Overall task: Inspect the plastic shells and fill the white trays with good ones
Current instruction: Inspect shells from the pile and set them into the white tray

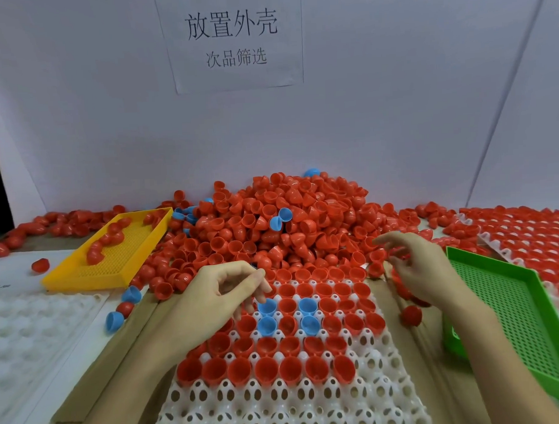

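Tabletop | white tray (368,368) part-filled | left grip (211,298), right grip (425,269) loose, empty, above shells (291,224)

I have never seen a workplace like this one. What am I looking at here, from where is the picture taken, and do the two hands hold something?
There is no machine: a person works with two bare hands. The one picture comes from a camera worn on the head, looking forward and down.

In front lies a white tray with many cups. Its far rows hold red shells and four blue shells; the near rows are bare. Behind it is a big pile of loose shells, mostly red. To the left stands a yellow tray with a few red shells; to the right a green tray, and beyond it a filled tray. A paper sign hangs on the wall.

The left hand hovers over the tray, fingers relaxed, holding nothing I can see. The right hand reaches toward the pile, also holding nothing visible.
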`<action>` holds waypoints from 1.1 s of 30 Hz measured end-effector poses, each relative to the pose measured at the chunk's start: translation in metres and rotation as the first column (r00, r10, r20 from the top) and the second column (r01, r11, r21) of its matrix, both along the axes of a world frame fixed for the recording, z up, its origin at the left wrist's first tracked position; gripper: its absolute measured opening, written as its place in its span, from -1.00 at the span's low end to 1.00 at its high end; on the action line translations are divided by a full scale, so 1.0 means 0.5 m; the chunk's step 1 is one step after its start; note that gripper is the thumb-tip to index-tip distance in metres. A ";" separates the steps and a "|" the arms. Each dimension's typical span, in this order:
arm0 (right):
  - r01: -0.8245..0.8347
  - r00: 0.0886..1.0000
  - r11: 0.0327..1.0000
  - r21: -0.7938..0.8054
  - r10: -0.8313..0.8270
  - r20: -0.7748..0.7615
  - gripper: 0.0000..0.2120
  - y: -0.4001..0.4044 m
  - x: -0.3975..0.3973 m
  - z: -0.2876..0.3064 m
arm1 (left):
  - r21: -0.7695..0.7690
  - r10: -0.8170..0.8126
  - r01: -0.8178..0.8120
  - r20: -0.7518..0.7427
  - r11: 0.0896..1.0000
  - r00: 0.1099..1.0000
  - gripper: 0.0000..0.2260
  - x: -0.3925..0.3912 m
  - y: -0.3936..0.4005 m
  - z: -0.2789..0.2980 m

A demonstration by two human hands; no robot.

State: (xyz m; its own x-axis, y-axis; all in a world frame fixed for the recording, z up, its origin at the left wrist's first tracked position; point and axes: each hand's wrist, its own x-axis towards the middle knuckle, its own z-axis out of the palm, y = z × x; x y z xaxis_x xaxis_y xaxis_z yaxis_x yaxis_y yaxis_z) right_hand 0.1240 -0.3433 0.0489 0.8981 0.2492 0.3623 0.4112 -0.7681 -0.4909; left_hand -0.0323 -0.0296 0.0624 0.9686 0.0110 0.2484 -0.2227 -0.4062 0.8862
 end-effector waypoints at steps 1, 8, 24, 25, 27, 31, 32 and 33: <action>-0.016 1.000 0.999 -0.051 0.015 -0.013 -0.55 0.005 0.008 -0.014 | 0.004 0.001 -0.001 0.002 1.000 1.000 -0.77 0.000 0.000 0.000; 0.006 0.995 0.965 -0.263 -0.032 -0.094 -0.71 0.036 0.047 -0.079 | 0.003 -0.019 0.019 0.008 1.000 1.000 -0.78 0.001 -0.002 0.002; -0.078 0.997 0.958 0.276 0.071 0.034 -0.88 0.050 -0.008 -0.023 | 0.013 -0.030 0.030 0.011 0.999 0.999 -0.83 0.002 -0.002 -0.011; -0.131 0.991 0.923 0.361 0.136 0.012 -0.88 0.064 -0.025 -0.009 | 0.017 -0.033 0.032 0.019 0.999 0.999 -0.87 0.002 -0.004 -0.014; -0.226 0.950 0.824 0.520 0.305 -0.070 -0.86 0.092 -0.063 0.018 | 0.025 -0.033 0.032 0.033 0.999 0.999 -0.94 0.003 -0.009 -0.019; -0.328 0.771 0.689 0.646 0.590 -0.238 -0.76 0.143 -0.132 0.046 | -0.030 -0.065 0.066 0.031 0.997 0.997 -0.71 0.002 -0.027 -0.027; -0.347 0.728 0.663 0.663 0.637 -0.255 -0.75 0.153 -0.144 0.046 | -0.021 -0.074 0.075 0.033 0.997 0.997 -0.67 0.001 -0.032 -0.028; -0.358 0.691 0.638 0.682 0.672 -0.265 -0.74 0.163 -0.154 0.045 | -0.008 -0.079 0.079 0.041 0.997 0.996 -0.65 -0.001 -0.035 -0.030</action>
State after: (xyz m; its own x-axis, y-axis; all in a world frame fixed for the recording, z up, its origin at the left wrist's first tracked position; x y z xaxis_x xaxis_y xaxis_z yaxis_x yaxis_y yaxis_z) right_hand 0.0468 -0.2617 0.0714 0.7589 0.6262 0.1786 0.2515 -0.0289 -0.9674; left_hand -0.0326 -0.0472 0.0476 0.9556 -0.0628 0.2880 -0.2899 -0.3778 0.8793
